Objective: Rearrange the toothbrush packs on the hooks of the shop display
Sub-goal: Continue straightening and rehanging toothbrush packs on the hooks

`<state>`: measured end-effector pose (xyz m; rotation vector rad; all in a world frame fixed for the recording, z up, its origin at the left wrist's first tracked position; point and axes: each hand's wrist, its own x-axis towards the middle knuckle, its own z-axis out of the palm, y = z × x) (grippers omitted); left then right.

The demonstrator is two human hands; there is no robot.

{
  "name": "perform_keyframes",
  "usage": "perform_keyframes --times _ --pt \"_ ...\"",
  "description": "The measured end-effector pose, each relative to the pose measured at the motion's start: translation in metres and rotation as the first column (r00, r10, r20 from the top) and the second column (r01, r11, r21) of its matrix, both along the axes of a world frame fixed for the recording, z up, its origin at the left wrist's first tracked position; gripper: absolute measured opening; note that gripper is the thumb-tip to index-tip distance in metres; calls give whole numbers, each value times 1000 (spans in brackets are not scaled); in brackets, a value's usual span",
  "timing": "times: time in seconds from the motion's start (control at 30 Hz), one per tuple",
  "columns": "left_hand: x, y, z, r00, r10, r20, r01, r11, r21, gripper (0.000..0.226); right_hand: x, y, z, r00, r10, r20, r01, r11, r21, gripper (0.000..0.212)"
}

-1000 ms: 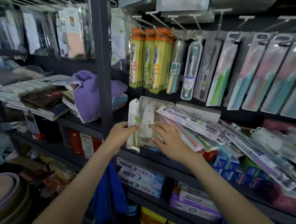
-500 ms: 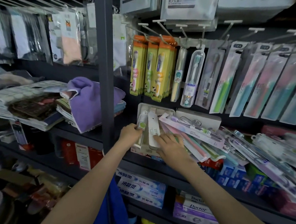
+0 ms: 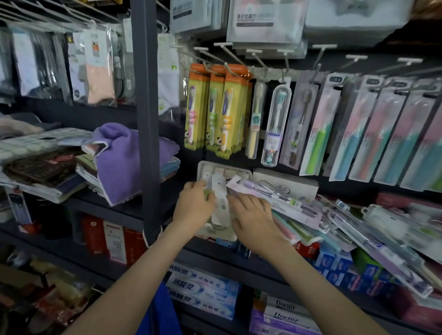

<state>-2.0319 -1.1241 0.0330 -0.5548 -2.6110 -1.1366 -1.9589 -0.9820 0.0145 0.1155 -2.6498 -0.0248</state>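
The white toothbrush pack (image 3: 219, 206) lies lengthwise in a pale tray (image 3: 240, 172) on the shelf, well below the hooks (image 3: 230, 53) it likely belongs on. At its nine o'clock the left hand (image 3: 194, 208) curls its fingers round a slimmer green-labelled pack (image 3: 207, 193). At its three o'clock the right hand (image 3: 254, 220) lies palm down with fingers straight and loose, resting at the pack's edge and grasping nothing. A purple pack (image 3: 277, 201) slants across the tray's corner at two o'clock, and beyond it a loose heap of packs (image 3: 366, 237) slopes away toward four o'clock. The yellow packs (image 3: 218, 115) hang at twelve o'clock. The risk seems to be the heap: lifting the white pack could drag the purple one resting beside it and start the tilted stack sliding off the shelf front. The tray also sits close to the shelf edge, so a sideways tug might tip it.
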Motion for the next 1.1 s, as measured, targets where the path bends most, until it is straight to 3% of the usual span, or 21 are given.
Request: perform_keyframes --times 0.27,0.43,0.6,0.8,1.1 --pt "16 59 69 923 -79 -378 119 989 84 34 21 65 72 960 -140 -242 82 968 -236 55" --pt "10 112 93 926 -66 -373 90 995 45 44 13 111 103 898 -202 -391 112 964 -242 55" --pt "-17 160 111 952 3 -307 2 1000 17 63 -1 140 130 879 -214 -427 140 970 -200 67" --pt "-42 201 122 951 106 -289 -108 994 11 86 -14 157 144 875 -156 -459 77 980 -184 65" --pt "-46 195 118 930 130 -344 -132 991 19 82 -20 159 137 879 -104 -465 -3 975 -223 61"
